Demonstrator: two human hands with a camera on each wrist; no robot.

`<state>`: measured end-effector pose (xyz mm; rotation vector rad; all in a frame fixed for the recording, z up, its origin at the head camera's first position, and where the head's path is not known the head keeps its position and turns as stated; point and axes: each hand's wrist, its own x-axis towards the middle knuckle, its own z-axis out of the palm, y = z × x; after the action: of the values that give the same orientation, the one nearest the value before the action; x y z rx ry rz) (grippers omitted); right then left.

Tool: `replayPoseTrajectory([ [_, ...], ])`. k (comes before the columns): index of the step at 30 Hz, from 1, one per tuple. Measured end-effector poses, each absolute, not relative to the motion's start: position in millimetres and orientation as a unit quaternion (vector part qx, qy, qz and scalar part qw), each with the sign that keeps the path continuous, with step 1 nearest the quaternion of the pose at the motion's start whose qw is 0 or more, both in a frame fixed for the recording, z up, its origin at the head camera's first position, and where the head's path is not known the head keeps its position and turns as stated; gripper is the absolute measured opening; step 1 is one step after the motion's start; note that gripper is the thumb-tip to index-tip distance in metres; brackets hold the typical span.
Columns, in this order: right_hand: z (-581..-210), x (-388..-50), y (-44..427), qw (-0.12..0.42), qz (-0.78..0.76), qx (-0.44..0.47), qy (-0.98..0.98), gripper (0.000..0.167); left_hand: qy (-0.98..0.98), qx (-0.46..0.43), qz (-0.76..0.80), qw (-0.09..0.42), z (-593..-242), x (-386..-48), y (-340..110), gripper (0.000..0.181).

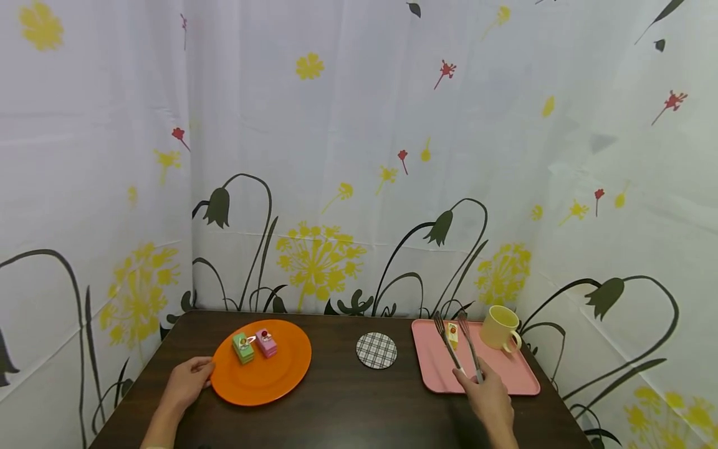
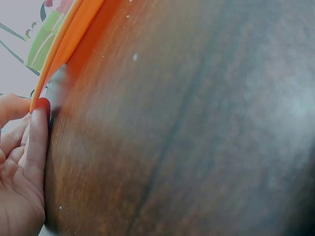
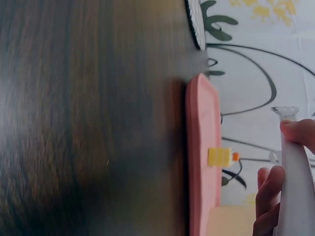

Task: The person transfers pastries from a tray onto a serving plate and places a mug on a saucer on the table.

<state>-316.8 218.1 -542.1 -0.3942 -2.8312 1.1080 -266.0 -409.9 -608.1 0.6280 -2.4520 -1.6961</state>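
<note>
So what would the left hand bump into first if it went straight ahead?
The orange plate: the left hand pinches its edge. Next, maybe the green cake; the exact line is unclear.

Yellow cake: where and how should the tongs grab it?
Probably by its left and right sides, coming from above: the block-shaped yellow cake sits with its topping up, and in the head view the tongs show an arm on either side.

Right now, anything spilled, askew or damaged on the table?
Only pale specks on the tabletop, left wrist view: they break up its dark surface, too small to identify. Otherwise nothing stands out: mug upright on the pink tray, green cake and pink cake on the orange plate.
</note>
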Motion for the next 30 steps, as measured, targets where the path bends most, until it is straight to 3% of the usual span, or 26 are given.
replayPoseTrajectory([
  [9, -549.4, -324.7, 232.6, 0.016, 0.355, -0.143, -0.924, 0.084, -0.805, 0.203, -0.556, 0.044, -609.9, -265.4, -411.6, 0.049],
  [21, -557.8, -333.2, 231.7, -0.021, 0.348, -0.145, -0.926, 0.088, -0.805, 0.209, -0.554, 0.042, -607.8, -266.5, -409.9, 0.05],
  [28, -558.5, -335.8, 230.6, -0.021, 0.338, -0.148, -0.929, 0.062, -0.804, 0.212, -0.553, 0.047, -607.2, -266.5, -409.0, 0.049],
  [30, -558.8, -336.7, 231.8, -0.025, 0.336, -0.15, -0.929, 0.062, -0.805, 0.21, -0.553, 0.047, -606.9, -266.5, -408.4, 0.049],
])
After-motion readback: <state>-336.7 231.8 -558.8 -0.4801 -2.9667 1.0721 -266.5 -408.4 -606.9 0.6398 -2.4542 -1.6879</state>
